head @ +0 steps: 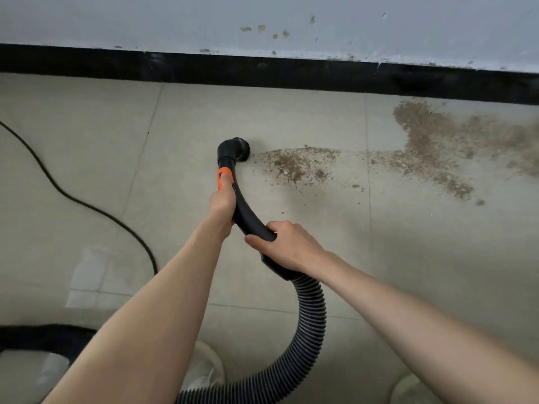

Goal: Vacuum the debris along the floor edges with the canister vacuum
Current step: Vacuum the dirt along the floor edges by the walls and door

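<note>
A black curved vacuum wand [246,212] ends in a round brush nozzle [236,150] that rests on the tiled floor, just left of a patch of brown debris [297,164]. My left hand [222,204] grips the wand below its orange collar [225,177], one finger lying on the collar. My right hand [284,246] grips the wand's lower end, where the ribbed hose [309,325] joins and curves down toward the bottom of the view. A larger spread of debris [437,144] lies to the right, reaching the black baseboard [262,72].
A black power cord [96,208] snakes across the floor at left. A dark object, partly hidden by my left arm, sits at bottom left [43,339]. A stained pale wall [262,21] rises above the baseboard. Pale rounded shapes [204,365] show near the bottom.
</note>
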